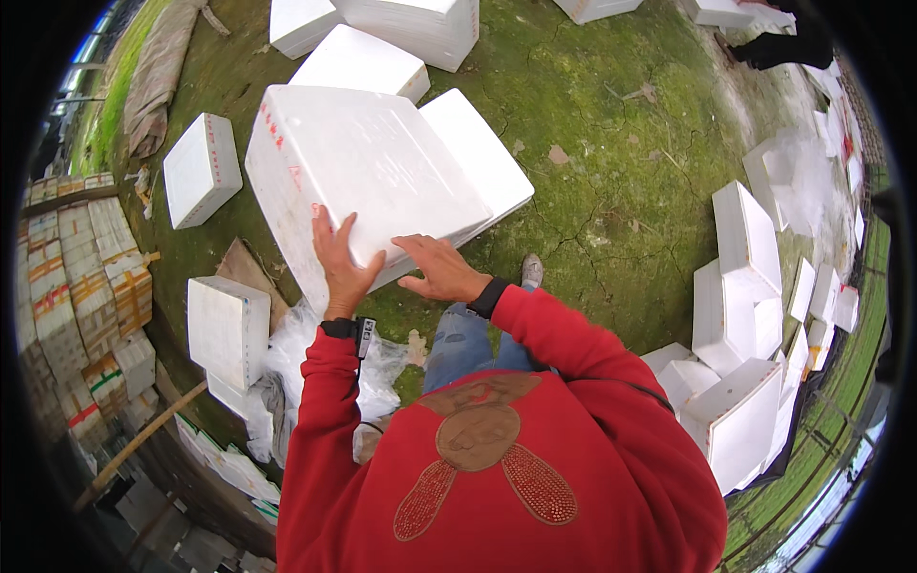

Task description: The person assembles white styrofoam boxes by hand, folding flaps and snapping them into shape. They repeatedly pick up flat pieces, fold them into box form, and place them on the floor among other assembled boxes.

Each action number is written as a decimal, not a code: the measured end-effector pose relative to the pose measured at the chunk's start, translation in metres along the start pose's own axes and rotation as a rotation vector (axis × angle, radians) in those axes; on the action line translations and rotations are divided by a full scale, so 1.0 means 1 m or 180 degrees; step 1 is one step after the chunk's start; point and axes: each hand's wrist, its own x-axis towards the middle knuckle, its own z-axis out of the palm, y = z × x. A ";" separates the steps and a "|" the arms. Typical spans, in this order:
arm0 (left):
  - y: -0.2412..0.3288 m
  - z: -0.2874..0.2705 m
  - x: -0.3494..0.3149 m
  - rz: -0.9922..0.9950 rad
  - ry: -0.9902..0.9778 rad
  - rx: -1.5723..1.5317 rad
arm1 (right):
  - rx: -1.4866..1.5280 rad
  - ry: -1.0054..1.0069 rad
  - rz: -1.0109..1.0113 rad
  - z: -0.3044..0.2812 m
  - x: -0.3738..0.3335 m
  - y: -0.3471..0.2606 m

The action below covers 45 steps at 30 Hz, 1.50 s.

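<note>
Standing along the left edge of the mossy green ground [611, 143], a tall pile of white foam boxes bound with orange, yellow and red tape [86, 296] is being bordered at its lower end by a slanting wooden pole [143, 444]. Toward the ground's upper left corner, space is being taken up by a bundled brown cloth [162, 76]. Nearer the middle, a small white rectangular foam box [196, 172] is being kept well apart from a second white foam box [227, 325], beside which crumpled clear plastic sheeting [301, 349] is being seen.

Left of the ground's centre, a large white foam box with red marks down its left side [382, 153] is being reached at its near corner by both hands. The left hand [344, 263] is being held spread over that corner, thumb pointing inward; the right hand [444, 270] is being held with fingers extended and thumb apart at the near edge. How firmly the box is being pressed cannot be told. Its right side is being flanked by a flat-topped white foam box [478, 153].

Along the ground's right edge, a jumbled heap of white foam boxes [740, 420] is being topped, farther up, by cloudy translucent plastic [802, 181].
</note>
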 end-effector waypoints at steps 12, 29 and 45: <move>-0.092 -0.080 -0.009 -0.1734 0.0333 -0.0928 | 0.2450 0.1598 0.2902 -0.014 -0.002 0.196; -0.092 -0.069 -0.103 -0.2135 0.0126 -0.3191 | -0.0111 0.2301 -0.0012 -0.169 0.082 0.006; 0.019 0.118 0.044 -0.1677 -0.0041 -0.1034 | -0.1571 0.0316 -0.0223 -0.071 0.011 0.055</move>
